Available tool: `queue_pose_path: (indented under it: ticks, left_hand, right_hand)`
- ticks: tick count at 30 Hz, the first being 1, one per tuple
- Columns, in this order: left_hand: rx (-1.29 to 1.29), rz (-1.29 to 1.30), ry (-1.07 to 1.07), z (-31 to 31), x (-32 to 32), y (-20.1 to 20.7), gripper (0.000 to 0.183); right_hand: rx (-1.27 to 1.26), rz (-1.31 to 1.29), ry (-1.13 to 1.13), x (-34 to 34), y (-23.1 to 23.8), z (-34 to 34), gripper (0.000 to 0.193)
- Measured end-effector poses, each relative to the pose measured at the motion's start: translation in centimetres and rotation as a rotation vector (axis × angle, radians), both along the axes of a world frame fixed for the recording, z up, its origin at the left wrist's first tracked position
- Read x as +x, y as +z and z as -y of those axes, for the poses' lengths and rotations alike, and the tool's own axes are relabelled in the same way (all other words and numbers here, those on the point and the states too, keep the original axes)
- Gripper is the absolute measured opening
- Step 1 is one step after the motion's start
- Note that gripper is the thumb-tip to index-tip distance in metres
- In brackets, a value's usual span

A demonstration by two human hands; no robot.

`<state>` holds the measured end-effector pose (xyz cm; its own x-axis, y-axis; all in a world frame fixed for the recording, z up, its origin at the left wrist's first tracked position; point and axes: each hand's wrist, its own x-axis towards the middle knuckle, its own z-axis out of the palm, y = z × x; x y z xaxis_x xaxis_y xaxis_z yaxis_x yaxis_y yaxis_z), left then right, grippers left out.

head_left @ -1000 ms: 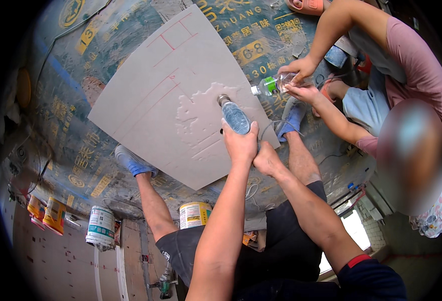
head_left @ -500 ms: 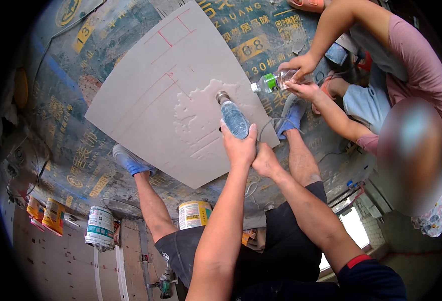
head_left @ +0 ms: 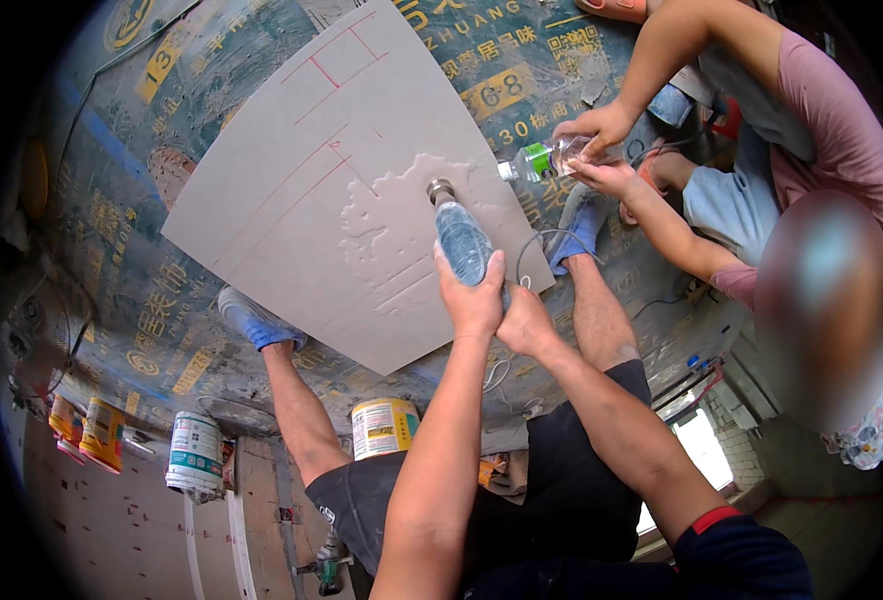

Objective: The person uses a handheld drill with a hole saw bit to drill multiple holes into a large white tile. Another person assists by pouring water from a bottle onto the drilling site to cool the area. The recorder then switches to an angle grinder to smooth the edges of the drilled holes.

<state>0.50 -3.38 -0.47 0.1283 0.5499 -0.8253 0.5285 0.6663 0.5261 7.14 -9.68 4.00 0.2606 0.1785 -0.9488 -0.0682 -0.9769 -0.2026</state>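
Note:
My left hand [head_left: 473, 295] is wrapped round the dusty blue-grey body of an angle grinder [head_left: 463, 243]. Behind it my right hand [head_left: 525, 322] is closed on the grinder's rear end, much of which is hidden. A round metal hole-saw bit [head_left: 441, 188] at the tool's front meets the face of a large pale tile [head_left: 291, 215], inside a wet patch [head_left: 391, 205]. Red lines are drawn on the tile's far part. On the right, a co-worker's hands [head_left: 601, 150] hold a clear plastic bottle [head_left: 549, 160] with a green label, its white cap end pointing at the tile's edge.
Dark green printed floor covering [head_left: 501, 60] lies under the tile. My shoes [head_left: 261, 318] flank its near part. A grey cord [head_left: 551, 235] loops by my right foot. Near me stand a yellow-and-white bucket [head_left: 383, 428] and a white bucket [head_left: 196, 450]. The co-worker in pink [head_left: 841, 130] crouches at right.
My view has shifted slightly, so the tile and my legs sit a little further left. Both hands keep hold of the grinder, and its bit stays in the wet patch.

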Motion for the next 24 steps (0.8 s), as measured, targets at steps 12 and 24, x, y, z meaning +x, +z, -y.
queue_pose_path:
  ticks: [12, 24]
  left_hand:
    - [-0.002, 0.098, 0.096, -0.8, -0.9, -0.3, 0.062]
    - [-0.069, 0.064, 0.115, -2.7, -0.3, -0.2, 0.047]
  right_hand:
    - [-0.053, 0.023, 0.107, -0.7, 0.0, -0.9, 0.037]
    - [-0.116, -0.031, 0.150, 0.2, 0.3, -3.1, 0.033]
